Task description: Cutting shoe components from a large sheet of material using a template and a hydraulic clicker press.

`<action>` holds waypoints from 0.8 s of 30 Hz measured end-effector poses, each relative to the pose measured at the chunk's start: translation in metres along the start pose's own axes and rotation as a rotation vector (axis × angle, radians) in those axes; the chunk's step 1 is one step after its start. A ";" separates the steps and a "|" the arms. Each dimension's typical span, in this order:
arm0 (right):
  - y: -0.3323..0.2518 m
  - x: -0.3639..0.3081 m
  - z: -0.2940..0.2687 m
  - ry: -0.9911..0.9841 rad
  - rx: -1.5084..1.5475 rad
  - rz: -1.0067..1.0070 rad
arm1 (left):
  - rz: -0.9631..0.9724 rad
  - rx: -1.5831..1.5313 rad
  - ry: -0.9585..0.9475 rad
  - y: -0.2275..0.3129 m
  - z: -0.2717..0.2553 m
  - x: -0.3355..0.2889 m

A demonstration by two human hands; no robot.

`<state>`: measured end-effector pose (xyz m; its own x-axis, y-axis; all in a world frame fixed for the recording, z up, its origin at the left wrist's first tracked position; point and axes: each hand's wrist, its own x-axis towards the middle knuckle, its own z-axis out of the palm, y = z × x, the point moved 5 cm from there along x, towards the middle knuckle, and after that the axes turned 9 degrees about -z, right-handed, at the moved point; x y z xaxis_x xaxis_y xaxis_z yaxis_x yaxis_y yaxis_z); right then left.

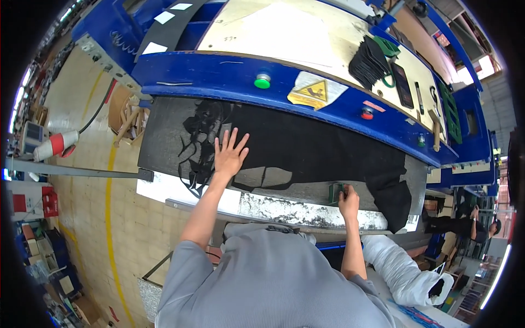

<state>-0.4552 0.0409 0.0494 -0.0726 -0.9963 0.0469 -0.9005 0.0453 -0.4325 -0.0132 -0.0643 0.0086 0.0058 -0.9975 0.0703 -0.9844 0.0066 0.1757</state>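
Observation:
My left hand [229, 153] lies flat with fingers spread on a sheet of black material [306, 145] laid over the bed of a blue machine. Just left of that hand the sheet is cut into tangled black strips and holes [199, 150]. My right hand [348, 201] is closed on a small dark green block [334, 192] at the near edge of the grey bed [306, 191]. The black material hangs over the edge at the right [396, 199].
The blue machine beam [229, 76] carries a green button [262, 82], a red button [367, 113] and a yellow warning label [313, 92]. A wooden top behind holds a stack of black cut pieces [369, 61]. A white sack [402, 268] lies at my right. Another person [465, 224] sits at far right.

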 end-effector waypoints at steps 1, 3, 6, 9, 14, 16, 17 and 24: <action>-0.013 0.001 -0.004 0.010 0.001 -0.068 | 0.002 0.029 0.001 -0.014 -0.002 -0.007; -0.067 0.018 -0.011 -0.031 0.101 -0.142 | -0.011 0.043 -0.025 -0.027 -0.005 -0.018; -0.144 0.050 0.010 -0.107 0.204 -0.165 | -0.056 -0.156 0.060 -0.028 -0.018 -0.033; -0.210 0.076 0.058 -0.128 0.258 -0.214 | -0.145 -0.469 0.102 -0.038 -0.017 -0.056; -0.261 0.088 0.131 -0.135 0.284 -0.111 | -0.146 -0.618 0.082 -0.035 -0.022 -0.081; -0.268 0.084 0.141 -0.159 0.264 -0.078 | -0.104 -0.606 0.067 -0.035 -0.022 -0.085; -0.268 0.083 0.141 -0.179 0.289 -0.079 | -0.089 -0.589 0.071 -0.035 -0.023 -0.085; -0.238 0.088 0.117 -0.143 0.546 -0.189 | -0.089 -0.547 0.213 -0.027 -0.019 -0.078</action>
<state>-0.1974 -0.0666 0.0513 0.1598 -0.9852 0.0627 -0.5382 -0.1402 -0.8310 0.0165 0.0144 0.0173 0.1754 -0.9601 0.2180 -0.7452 0.0152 0.6667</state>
